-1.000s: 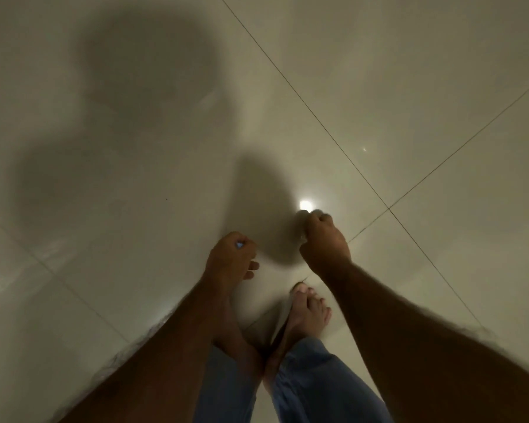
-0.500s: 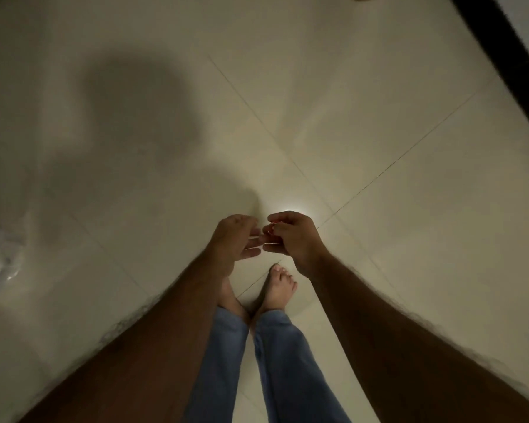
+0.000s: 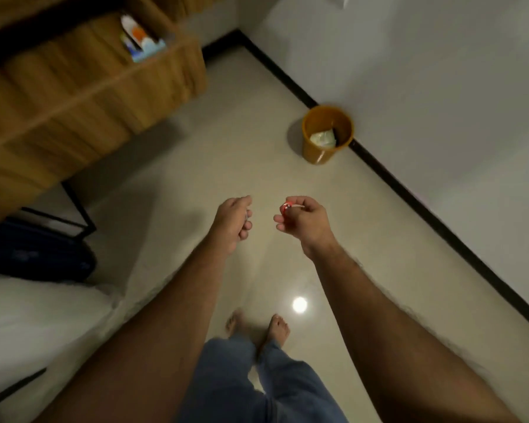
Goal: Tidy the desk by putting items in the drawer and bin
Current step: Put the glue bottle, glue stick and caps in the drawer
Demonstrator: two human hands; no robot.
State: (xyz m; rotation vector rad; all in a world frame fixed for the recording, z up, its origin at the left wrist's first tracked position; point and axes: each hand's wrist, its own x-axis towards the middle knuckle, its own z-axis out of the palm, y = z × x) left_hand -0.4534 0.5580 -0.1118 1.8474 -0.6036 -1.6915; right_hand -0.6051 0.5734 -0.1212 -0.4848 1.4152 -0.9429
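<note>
My right hand [image 3: 304,221] is held out over the floor, fingers pinched on a small red object [image 3: 286,207]. My left hand [image 3: 234,222] hangs beside it, fingers curled; something small and pale shows between them, too blurred to name. An orange bin [image 3: 326,134] stands on the floor by the wall, ahead and to the right, with crumpled paper and a dark item inside. The wooden desk's open drawer [image 3: 165,61] is at the upper left, with a few colourful items inside.
A dark blue bag [image 3: 37,254] lies on the floor under the desk beside its black metal leg [image 3: 77,206]. A white bed edge [image 3: 28,325] is at the left. The white wall with black skirting [image 3: 440,227] runs along the right.
The view has lifted from the bare floor, so desk, drawer and bin now show. My hands, which met half a second ago, have moved apart; the red object is in the right.
</note>
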